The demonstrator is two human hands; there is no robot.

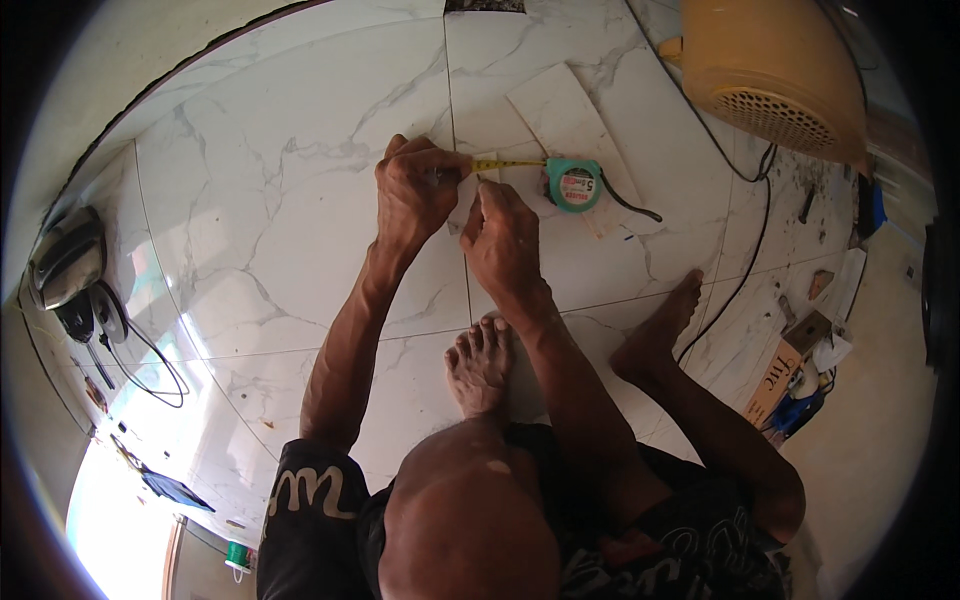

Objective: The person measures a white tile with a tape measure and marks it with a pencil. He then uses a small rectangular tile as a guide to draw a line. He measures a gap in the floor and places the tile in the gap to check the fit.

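Note:
A green tape measure with a black wrist strap lies on the marbled floor tiles, its yellow blade drawn out to the left. My left hand is closed in a pinch on the blade's free end. Just below the blade is my right hand, its fingers pressed together; what they hold, if anything, is hidden. The case rests partly on a pale, narrow tile strip, untouched by either hand. A small piece of the same pale material shows between my hands and the case.
A yellow perforated plastic tub lies at the far right, with a black cable running past it. A cardboard box and scraps sit along the right wall. At left stands a corded dark appliance. My bare feet rest on the tiles.

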